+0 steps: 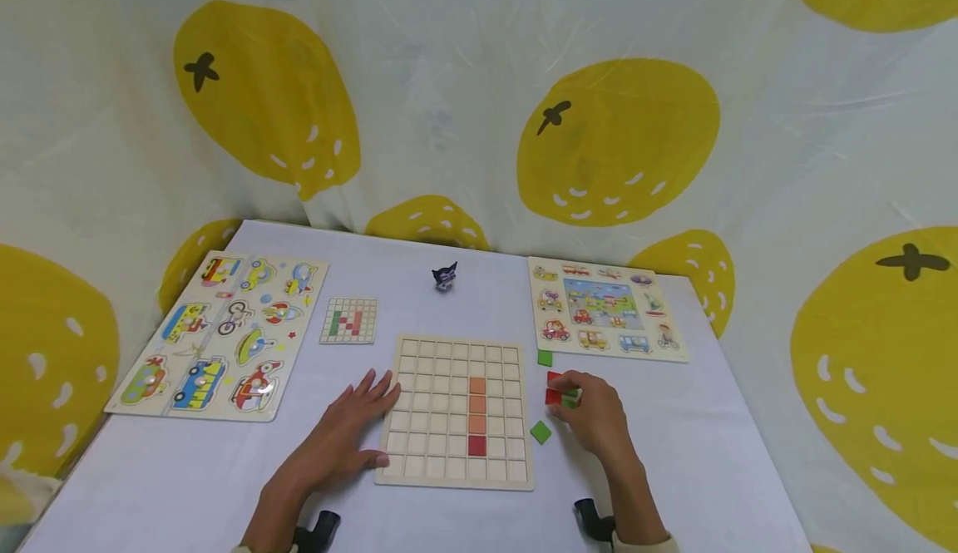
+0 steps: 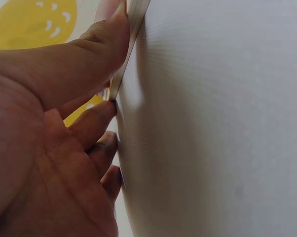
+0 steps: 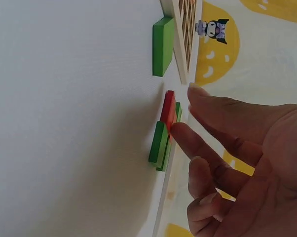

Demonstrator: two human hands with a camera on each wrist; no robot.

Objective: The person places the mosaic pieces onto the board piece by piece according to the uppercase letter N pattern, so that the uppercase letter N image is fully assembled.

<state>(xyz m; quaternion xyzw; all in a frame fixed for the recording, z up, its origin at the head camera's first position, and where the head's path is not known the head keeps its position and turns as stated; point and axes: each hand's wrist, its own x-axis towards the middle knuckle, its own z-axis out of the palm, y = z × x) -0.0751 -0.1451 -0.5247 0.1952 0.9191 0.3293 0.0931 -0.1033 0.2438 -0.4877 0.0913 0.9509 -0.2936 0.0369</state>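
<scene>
A wooden grid board (image 1: 458, 470) lies flat, with orange tiles (image 1: 477, 405) in one column and a dark red tile (image 1: 476, 446) just below them. Fingers spread, my left hand (image 1: 346, 428) rests along the board's left edge. Over a small cluster of red and green tiles to the right of the board is my right hand (image 1: 595, 412). In the right wrist view its thumb and index finger stand apart, the index fingertip at a red tile (image 3: 168, 108) beside a green tile (image 3: 159, 143). Whether it touches the tile I cannot tell.
Loose green tiles (image 1: 541, 432) lie near the board's right side. A small pattern card (image 1: 349, 321) sits beyond the left hand. Vehicle picture puzzles stand left (image 1: 217, 337) and back right (image 1: 609, 312). A small dark figurine (image 1: 445, 276) is at the back.
</scene>
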